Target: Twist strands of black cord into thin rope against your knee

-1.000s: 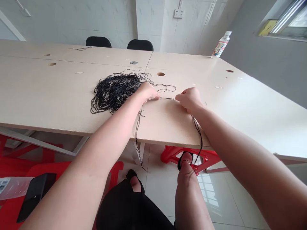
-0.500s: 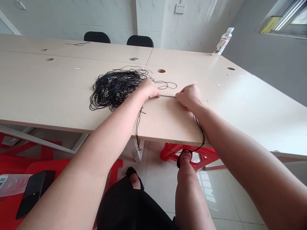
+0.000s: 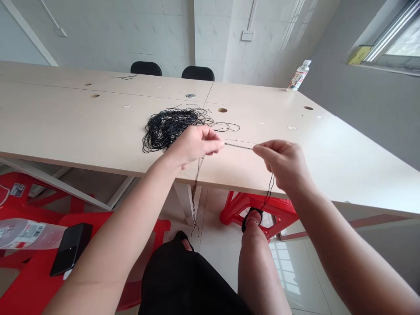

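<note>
**A:** What is on the big table (image 3: 82, 118)?

**B:** A black pile of thin cord (image 3: 170, 129) is sitting near the middle. A red stool (image 3: 259, 205) is standing under the near edge, on the right.

**A:** Where are the hands?

**B:** The left hand (image 3: 193, 146) is holding up near the pile, on its right side. The right hand (image 3: 284, 164) is holding up farther right. Both are above the table, near its near edge.

**A:** What are the fingers doing?

**B:** The left fingers (image 3: 213, 142) are pinching close together on a short piece of cord (image 3: 239, 146). The right fingers (image 3: 259, 151) are pinching its other end, so the piece is stretching tight between the hands.

**A:** What could go wrong?

**B:** A loose pinch could let the piece slip away. A long left strand (image 3: 197, 183) and a right strand (image 3: 271, 190) are hanging down past the table edge, so they could catch on the edge or the stool. I cannot tell if the left strand is joining the pile. If it is, a hard tug could pull the pile into knots.

**A:** How does the tight piece look?

**B:** It is looking thin, dark and a bit bumpy.
</note>
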A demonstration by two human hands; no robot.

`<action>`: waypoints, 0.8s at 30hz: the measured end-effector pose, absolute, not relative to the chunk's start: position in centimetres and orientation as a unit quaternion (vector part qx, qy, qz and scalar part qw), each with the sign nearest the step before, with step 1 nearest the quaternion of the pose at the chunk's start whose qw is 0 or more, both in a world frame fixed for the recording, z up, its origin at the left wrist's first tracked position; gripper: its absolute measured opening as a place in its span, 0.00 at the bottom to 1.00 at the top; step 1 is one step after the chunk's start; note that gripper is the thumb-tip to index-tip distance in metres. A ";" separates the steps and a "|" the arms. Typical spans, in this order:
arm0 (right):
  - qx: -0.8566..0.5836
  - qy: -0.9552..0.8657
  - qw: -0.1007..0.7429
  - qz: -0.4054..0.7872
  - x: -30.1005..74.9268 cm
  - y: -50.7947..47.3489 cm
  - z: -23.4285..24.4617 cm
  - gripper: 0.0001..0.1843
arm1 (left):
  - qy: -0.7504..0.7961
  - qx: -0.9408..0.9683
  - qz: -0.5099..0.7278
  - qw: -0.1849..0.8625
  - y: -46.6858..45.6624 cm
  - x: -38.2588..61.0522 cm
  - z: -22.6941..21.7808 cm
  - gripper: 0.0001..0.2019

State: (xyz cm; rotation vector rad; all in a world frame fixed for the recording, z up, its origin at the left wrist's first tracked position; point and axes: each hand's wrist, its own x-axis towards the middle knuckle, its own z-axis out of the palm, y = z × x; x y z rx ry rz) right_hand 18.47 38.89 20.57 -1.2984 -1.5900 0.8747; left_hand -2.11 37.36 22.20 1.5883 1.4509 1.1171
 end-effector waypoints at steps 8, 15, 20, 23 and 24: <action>-0.456 -0.564 0.456 0.516 22.0 28.3 20.1 0.13 | 0.557 0.588 0.432 0.395 25.0 0.6 23.5 0.08; -0.411 -0.537 0.485 0.554 24.3 22.9 19.8 0.13 | 0.561 0.584 0.430 0.398 18.6 3.3 25.2 0.07; -0.398 -0.546 0.483 0.557 25.2 20.7 19.7 0.14 | 0.537 0.570 0.439 0.439 16.0 4.3 25.4 0.09; -0.398 -0.548 0.470 0.566 25.4 19.9 19.9 0.15 | 0.535 0.561 0.429 0.464 15.0 4.4 25.3 0.09; -0.401 -0.549 0.464 0.568 25.4 19.7 19.9 0.15 | 0.534 0.558 0.423 0.474 14.8 4.4 25.3 0.10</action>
